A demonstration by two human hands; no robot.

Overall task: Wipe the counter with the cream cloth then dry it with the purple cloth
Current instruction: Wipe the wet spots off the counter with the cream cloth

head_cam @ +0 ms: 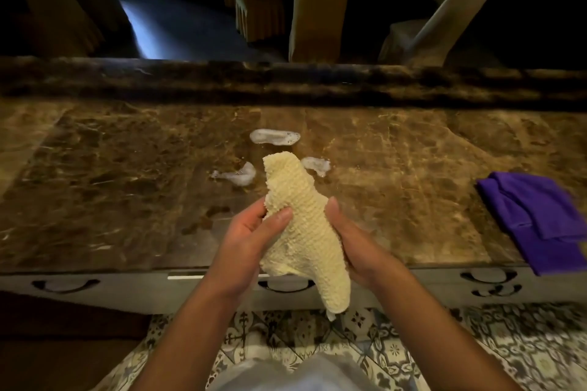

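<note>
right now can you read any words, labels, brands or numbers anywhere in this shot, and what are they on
None: no readable text in the head view.
The cream cloth, held by the left hand and right hand, shows no tag.
The purple cloth shows no label.
The counter bears only marble veining and foamy puddles.
The floor tiles carry ornament, not letters.

Head view, down over counter (127, 200)
</note>
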